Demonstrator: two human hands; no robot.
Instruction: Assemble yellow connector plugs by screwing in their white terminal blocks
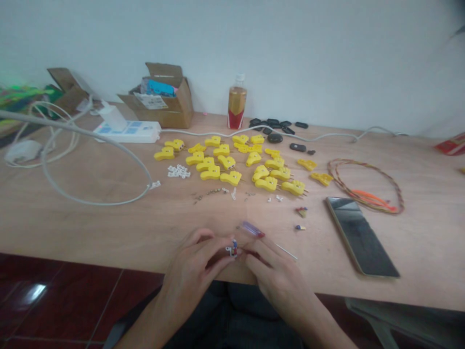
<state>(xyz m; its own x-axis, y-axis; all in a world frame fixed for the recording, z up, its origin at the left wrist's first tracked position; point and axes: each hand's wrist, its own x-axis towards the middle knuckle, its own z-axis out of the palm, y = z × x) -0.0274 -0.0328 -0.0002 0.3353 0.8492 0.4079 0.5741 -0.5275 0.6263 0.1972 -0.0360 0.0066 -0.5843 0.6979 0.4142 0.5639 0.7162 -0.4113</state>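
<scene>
Close to the table's front edge, my left hand [203, 259] pinches a small white part with blue and red bits [232, 249] between thumb and fingertips. My right hand [269, 266] is closed just to its right, fingertips almost meeting the part; whatever they hold is hidden. Beyond my right fingers lies a screwdriver with a clear purple handle [252, 229], its metal shaft pointing right. Tiny metal pieces [214, 192] and a heap of small white plastic parts [178, 171] lie farther back. To the right sit a small blue-and-white piece [300, 227] and a red-and-blue one [301, 211].
Several yellow plugs [230, 178] with metal pins cover the middle. Behind them stand a drink bottle [237, 102], black plastic pieces [275, 137] and an open cardboard box [178, 104]. A power strip [141, 132] lies left, a twisted wire coil [394, 182] and phone [363, 237] right.
</scene>
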